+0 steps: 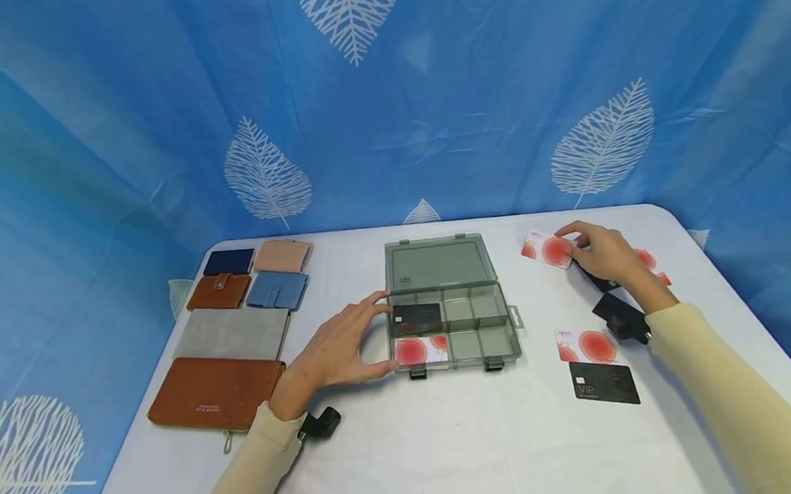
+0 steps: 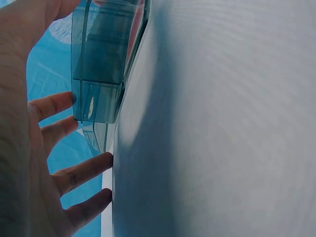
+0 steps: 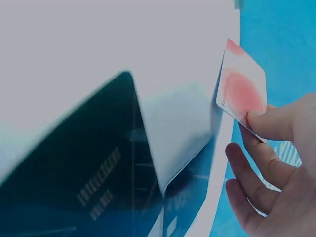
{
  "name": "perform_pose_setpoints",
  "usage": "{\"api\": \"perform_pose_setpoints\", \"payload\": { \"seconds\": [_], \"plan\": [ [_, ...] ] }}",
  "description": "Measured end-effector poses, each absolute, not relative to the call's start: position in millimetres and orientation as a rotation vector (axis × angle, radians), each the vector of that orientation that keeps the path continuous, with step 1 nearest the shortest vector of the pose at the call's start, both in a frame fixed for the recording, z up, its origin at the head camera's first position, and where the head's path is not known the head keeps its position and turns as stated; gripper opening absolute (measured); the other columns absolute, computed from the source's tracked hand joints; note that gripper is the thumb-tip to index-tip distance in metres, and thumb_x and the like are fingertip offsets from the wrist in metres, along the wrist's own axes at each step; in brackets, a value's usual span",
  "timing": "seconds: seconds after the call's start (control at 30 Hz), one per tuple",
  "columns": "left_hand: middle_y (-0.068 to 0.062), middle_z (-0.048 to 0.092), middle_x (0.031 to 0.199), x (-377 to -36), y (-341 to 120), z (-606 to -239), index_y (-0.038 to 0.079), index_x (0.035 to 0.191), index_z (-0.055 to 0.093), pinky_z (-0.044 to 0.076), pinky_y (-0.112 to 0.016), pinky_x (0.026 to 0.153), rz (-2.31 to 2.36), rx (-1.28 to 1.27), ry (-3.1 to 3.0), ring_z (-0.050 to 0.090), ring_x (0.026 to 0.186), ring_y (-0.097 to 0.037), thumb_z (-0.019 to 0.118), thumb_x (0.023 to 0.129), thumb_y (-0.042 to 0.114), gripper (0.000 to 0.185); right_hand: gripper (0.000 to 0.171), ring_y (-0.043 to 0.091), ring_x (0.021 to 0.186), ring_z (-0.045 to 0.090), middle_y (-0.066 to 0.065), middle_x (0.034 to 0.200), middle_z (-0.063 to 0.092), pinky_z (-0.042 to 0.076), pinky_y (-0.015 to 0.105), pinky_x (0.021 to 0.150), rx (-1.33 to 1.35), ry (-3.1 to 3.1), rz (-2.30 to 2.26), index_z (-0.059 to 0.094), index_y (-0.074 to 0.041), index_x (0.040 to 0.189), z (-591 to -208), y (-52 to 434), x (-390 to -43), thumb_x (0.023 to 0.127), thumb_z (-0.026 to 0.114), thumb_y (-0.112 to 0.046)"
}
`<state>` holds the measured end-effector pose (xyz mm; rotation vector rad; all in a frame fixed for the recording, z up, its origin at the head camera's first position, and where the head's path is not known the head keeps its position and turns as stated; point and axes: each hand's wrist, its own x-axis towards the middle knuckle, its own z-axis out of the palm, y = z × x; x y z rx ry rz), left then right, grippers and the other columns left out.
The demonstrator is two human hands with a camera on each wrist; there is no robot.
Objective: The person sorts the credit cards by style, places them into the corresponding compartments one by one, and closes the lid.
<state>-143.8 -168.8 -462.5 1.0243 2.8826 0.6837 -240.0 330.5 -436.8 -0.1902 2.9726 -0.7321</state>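
The right hand pinches a white card with a red circle between thumb and fingers at the card's right end. The card is at the far right part of the table, lifted at a tilt, with its long axis running left to right and its free end pointing left toward the open box. In the right wrist view the thumb presses on the printed face of the card, and the other fingers curl loosely below it.

The left hand rests against the left end of the box, with fingers spread and straight; thumb and forefinger bracket the box's left wall. The left wrist view shows the fingertips touching the clear wall.

The box lid stands open toward the far side. The left compartments hold a black card and a red-circle card.

Near the right forearm, another red-circle card and a black VIP card lie flat, just beside each other. Several wallets lie at the table's left side.
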Motion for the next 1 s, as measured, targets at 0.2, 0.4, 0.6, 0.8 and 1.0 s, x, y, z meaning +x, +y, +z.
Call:
{"api": "perform_pose_setpoints", "payload": {
  "seconds": [0.2,0.4,0.6,0.8,1.0],
  "plan": [
    [-0.005,0.036,0.173,-142,-168,-462,0.016,0.155,0.054,0.051,-0.062,0.107,0.681,1.028,2.890,0.056,0.140,-0.035,0.078,0.083,0.067,0.091,0.038,0.051,0.109,0.063,0.037,0.126,0.064,0.054,0.068,0.093,-0.196,3.008,-0.843,0.061,-0.005,0.145,-430,322,-230,0.108,0.062,-0.016],
    [-0.004,0.034,0.174,-140,-167,-461,0.017,0.156,0.052,0.050,-0.061,0.108,0.661,1.009,2.884,0.055,0.141,-0.036,0.077,0.084,0.066,0.091,0.036,0.052,0.117,0.066,0.033,0.128,0.068,0.057,0.067,0.092,-0.223,3.055,-0.993,0.065,-0.006,0.142,-421,308,-215,0.108,0.066,-0.017],
    [-0.005,0.034,0.174,-140,-168,-463,0.016,0.157,0.052,0.053,-0.061,0.105,0.656,1.020,2.897,0.056,0.139,-0.036,0.078,0.084,0.065,0.092,0.030,0.048,0.109,0.073,0.028,0.119,0.074,0.058,0.065,0.091,-0.313,3.083,-1.165,0.070,-0.007,0.135,-417,290,-195,0.105,0.070,-0.015],
    [-0.005,0.034,0.174,-140,-168,-466,0.015,0.157,0.052,0.052,-0.061,0.106,0.647,1.019,2.898,0.055,0.141,-0.036,0.078,0.084,0.065,0.092,0.026,0.045,0.103,0.077,0.023,0.110,0.078,0.060,0.063,0.089,-0.403,3.067,-1.246,0.072,-0.009,0.130,-419,267,-174,0.104,0.073,-0.011],
    [-0.006,0.033,0.175,-140,-166,-468,0.016,0.157,0.051,0.050,-0.063,0.109,0.638,1.006,2.899,0.051,0.146,-0.036,0.076,0.085,0.066,0.092,0.026,0.040,0.101,0.078,0.018,0.107,0.079,0.061,0.058,0.090,-0.484,3.026,-1.250,0.073,-0.010,0.127,-426,243,-157,0.102,0.074,-0.007]
  ]
}}
